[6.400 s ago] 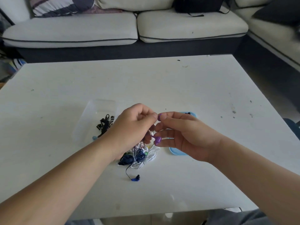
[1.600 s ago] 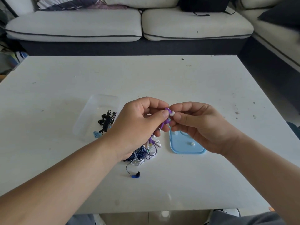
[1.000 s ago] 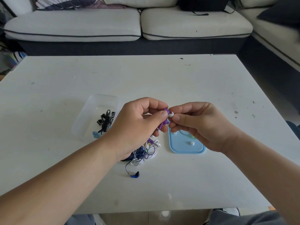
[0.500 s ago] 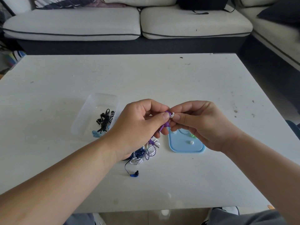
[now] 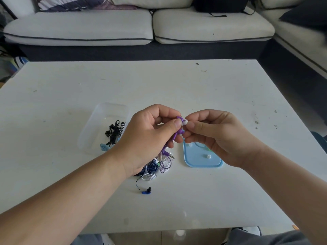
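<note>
Both hands are pinching: the left hand (image 5: pixel 148 138) gripping the purple earbud (image 5: pixel 179 132), the right hand (image 5: pixel 217 137) holding the white tip (image 5: pixel 184 122) against its right end.

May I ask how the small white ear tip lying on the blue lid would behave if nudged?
The white ear tip looks tiny and rounded, so it would probably roll or skid at a light nudge. The blue lid seems to have a raised rim, which may stop it.
</note>
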### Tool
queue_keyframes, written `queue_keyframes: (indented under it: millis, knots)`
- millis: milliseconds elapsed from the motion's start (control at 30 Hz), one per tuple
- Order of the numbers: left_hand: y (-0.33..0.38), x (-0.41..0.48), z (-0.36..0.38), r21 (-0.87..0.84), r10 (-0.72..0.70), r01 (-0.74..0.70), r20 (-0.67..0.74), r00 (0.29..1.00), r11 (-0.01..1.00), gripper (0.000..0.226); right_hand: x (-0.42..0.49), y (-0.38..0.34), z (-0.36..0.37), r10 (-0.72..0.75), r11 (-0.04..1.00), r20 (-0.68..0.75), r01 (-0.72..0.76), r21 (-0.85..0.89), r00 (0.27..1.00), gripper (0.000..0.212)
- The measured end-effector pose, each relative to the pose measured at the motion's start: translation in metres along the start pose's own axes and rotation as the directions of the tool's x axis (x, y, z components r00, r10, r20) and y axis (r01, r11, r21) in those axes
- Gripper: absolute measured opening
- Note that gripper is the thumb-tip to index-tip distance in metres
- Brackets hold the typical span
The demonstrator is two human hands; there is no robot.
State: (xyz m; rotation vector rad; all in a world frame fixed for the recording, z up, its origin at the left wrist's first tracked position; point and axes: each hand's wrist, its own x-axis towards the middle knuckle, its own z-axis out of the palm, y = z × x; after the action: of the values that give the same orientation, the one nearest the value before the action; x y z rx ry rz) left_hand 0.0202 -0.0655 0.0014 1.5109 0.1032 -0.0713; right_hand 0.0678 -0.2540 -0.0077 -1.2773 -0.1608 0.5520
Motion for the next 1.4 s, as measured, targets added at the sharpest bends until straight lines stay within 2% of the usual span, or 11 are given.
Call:
queue_keyframes:
  millis: [233,633,900,1000,1400]
  knots:
    - [0.001,0.0,-0.002,0.097,0.062,-0.059,-0.029,0.998,0.994,0.01,0.002,0.002,0.001,0.048,0.998,-0.001,-0.048,0.046,0.999,0.035]
    - [0.002,-0.001,-0.002,0.143,0.094,-0.093,0.0,0.996,0.985,0.009,0.002,0.003,0.003,0.087,0.993,-0.024,-0.085,0.078,0.996,0.018]
    - [0.0,0.0,-0.002,0.145,0.101,-0.098,-0.013,0.995,0.985,0.008,0.002,0.004,0.003,0.089,0.993,-0.019,-0.087,0.085,0.996,0.023]
    - [-0.002,0.001,-0.002,0.161,0.108,-0.102,-0.03,0.994,0.982,0.009,0.003,0.006,0.004,0.092,0.989,-0.039,-0.087,0.116,0.995,0.031]
    - [-0.008,0.003,-0.001,0.181,0.133,-0.113,-0.102,0.986,0.977,0.011,0.004,0.01,0.014,0.098,0.969,-0.052,-0.084,0.233,0.994,0.032]
